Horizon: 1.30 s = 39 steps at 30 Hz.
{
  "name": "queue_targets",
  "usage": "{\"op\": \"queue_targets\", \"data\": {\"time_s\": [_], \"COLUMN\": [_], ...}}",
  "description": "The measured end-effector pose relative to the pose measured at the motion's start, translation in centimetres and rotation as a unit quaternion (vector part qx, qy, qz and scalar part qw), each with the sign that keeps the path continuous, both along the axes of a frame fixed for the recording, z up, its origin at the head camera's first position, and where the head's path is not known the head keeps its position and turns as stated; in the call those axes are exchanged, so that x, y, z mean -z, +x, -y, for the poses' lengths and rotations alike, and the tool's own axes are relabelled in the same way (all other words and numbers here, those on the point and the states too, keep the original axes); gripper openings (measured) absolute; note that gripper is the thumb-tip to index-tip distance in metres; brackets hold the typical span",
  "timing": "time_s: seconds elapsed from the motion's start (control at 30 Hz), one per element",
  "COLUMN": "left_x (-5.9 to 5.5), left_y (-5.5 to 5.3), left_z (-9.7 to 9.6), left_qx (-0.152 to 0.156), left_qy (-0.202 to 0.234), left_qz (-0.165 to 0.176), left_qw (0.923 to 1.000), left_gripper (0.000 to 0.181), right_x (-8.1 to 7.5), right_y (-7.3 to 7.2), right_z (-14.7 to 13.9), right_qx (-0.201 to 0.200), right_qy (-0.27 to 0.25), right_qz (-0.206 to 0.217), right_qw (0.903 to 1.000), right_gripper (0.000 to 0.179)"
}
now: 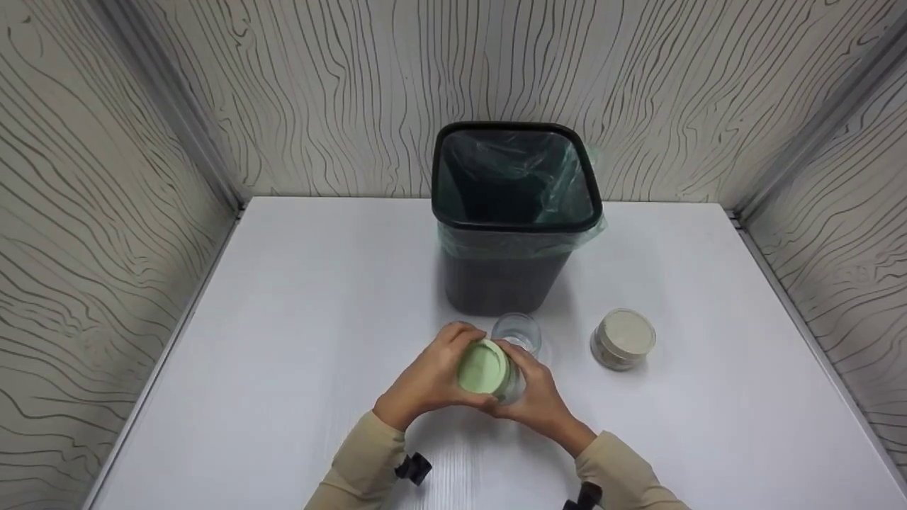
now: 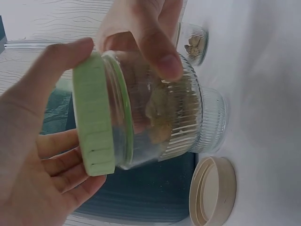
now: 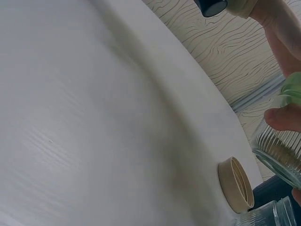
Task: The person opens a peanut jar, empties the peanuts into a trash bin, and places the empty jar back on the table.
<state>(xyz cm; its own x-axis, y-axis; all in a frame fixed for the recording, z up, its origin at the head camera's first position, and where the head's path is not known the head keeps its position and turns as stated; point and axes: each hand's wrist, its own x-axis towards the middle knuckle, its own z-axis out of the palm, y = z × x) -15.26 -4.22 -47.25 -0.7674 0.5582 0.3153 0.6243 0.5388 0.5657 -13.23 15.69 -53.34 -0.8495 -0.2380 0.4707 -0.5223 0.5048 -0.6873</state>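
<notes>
Both hands hold a ribbed glass jar (image 2: 174,127) with brownish contents, tilted above the table. My left hand (image 1: 429,379) grips its light green lid (image 2: 94,117), thumb on one edge and fingers on the other. My right hand (image 1: 538,400) grips the glass body, its thumb across the ribs. A green ring shows round the neck just below the lid; whether the lid is loose, I cannot tell. Just beyond the hands stands an uncovered glass jar (image 1: 517,331). Beside that jar lies a beige lid (image 2: 214,190), hidden in the head view.
A black trash bin (image 1: 499,276) with a greenish liner stands behind the hands. Right of them is a jar with a beige lid (image 1: 625,338), brown pieces (image 2: 194,45) inside. Wood-patterned panels (image 1: 340,99) enclose the white table (image 1: 283,319).
</notes>
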Motion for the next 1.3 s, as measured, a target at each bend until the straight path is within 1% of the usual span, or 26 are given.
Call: {"op": "queue_targets", "data": {"time_s": [0.13, 0.27, 0.4, 0.5, 0.6, 0.8, 0.93, 1.13, 1.3], "left_x": [-0.16, -0.59, -0.88, -0.95, -0.93, -0.71, -0.70, -0.82, -0.54], "left_y": [0.05, -0.01, -0.03, 0.01, 0.02, -0.01, 0.00, 0.21, 0.12], "left_z": [0.14, 0.27, 0.32, 0.32, 0.32, 0.40, 0.41, 0.48, 0.62], "left_qx": [0.015, 0.049, 0.081, 0.090, 0.088, 0.062, 0.057, 0.058, 0.055], "left_qy": [-0.016, -0.035, -0.046, -0.047, -0.048, -0.036, -0.024, -0.018, 0.003], "left_qz": [-0.001, 0.005, 0.021, 0.035, 0.037, 0.016, 0.006, 0.026, 0.018], "left_qw": [0.9998, 0.9982, 0.9954, 0.9942, 0.9943, 0.9973, 0.9981, 0.9978, 0.9983], "left_gripper": [0.088, 0.095, 0.095, 0.093, 0.091, 0.087, 0.087, 0.086, 0.086], "right_x": [-0.05, 0.03, 0.24, 0.36, 0.37, 0.25, 0.19, 0.22, 0.33], "right_y": [0.06, 0.08, 0.06, 0.06, 0.11, 0.29, 0.40, 0.33, 0.25], "right_z": [-0.08, -0.18, -0.28, -0.34, -0.34, -0.23, -0.21, -0.22, -0.31], "right_qx": [-0.004, -0.006, -0.012, -0.016, -0.017, -0.005, 0.000, -0.006, -0.012], "right_qy": [0.002, 0.010, 0.012, 0.011, 0.014, 0.028, 0.025, 0.013, 0.000], "right_qz": [0.006, -0.004, -0.012, -0.017, -0.019, -0.003, 0.004, 0.009, 0.021], "right_qw": [1.0000, 0.9999, 0.9998, 0.9997, 0.9996, 0.9996, 0.9997, 0.9999, 0.9997], "right_gripper": [0.088, 0.089, 0.089, 0.090, 0.091, 0.089, 0.089, 0.087, 0.085]}}
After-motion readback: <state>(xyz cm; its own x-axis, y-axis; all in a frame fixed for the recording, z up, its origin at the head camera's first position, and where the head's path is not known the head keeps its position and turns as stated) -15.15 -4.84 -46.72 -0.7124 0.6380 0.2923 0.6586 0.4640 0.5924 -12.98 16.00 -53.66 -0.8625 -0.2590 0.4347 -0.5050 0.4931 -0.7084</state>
